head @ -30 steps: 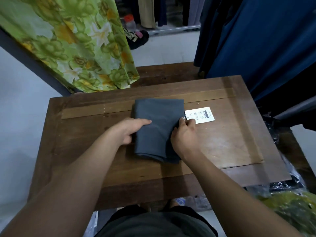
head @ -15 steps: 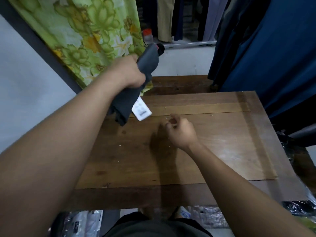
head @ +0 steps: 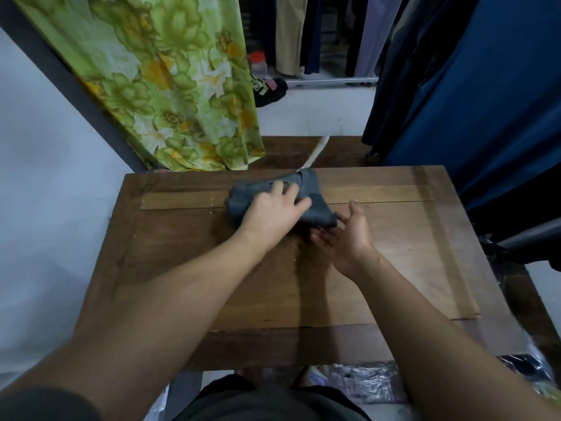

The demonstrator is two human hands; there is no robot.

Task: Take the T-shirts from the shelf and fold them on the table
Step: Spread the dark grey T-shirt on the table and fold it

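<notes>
A folded dark grey T-shirt [head: 317, 209] hangs just above the far middle of the wooden table [head: 182, 268], casting a shadow beneath it. My left hand [head: 271, 212] holds it from above, fingers spread over the cloth and thumb hidden. The shirt's white paper tag [head: 315, 153] trails up and away from its far end, blurred. My right hand [head: 349, 235] is open, palm turned up, its fingers under the shirt's near right corner.
A green floral cloth [head: 170, 86] hangs over the table's far left corner. Dark blue garments [head: 470, 101] hang close along the right. Plastic-wrapped packs [head: 364, 381] lie on the floor under the near edge. A clothes rail stands at the back.
My left hand brought the grey T-shirt down from the upper left to the far middle of the table. My right hand opened and turned palm up under it.
</notes>
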